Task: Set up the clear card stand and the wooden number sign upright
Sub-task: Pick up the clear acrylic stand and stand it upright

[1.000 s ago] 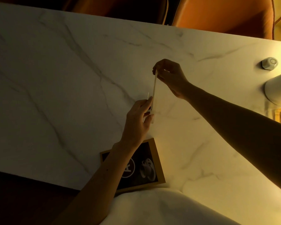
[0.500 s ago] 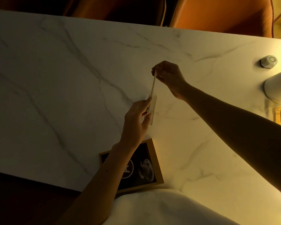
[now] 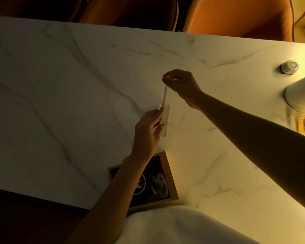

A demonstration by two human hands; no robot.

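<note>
The clear card stand stands on edge at the middle of the white marble table, seen from above as a thin upright panel over a small clear base. My right hand pinches the panel's far top end. My left hand holds the near end at the base. The wooden number sign, a black board in a light wooden frame, lies flat at the table's near edge, partly hidden under my left forearm.
A small white hexagonal object sits at the far right, with a white lamp shade in front of it. Two orange chairs stand behind the table's far edge. White cloth covers my lap.
The clear base has come into view under the panel by my left fingers. Both hands have stayed on the stand almost in place.
</note>
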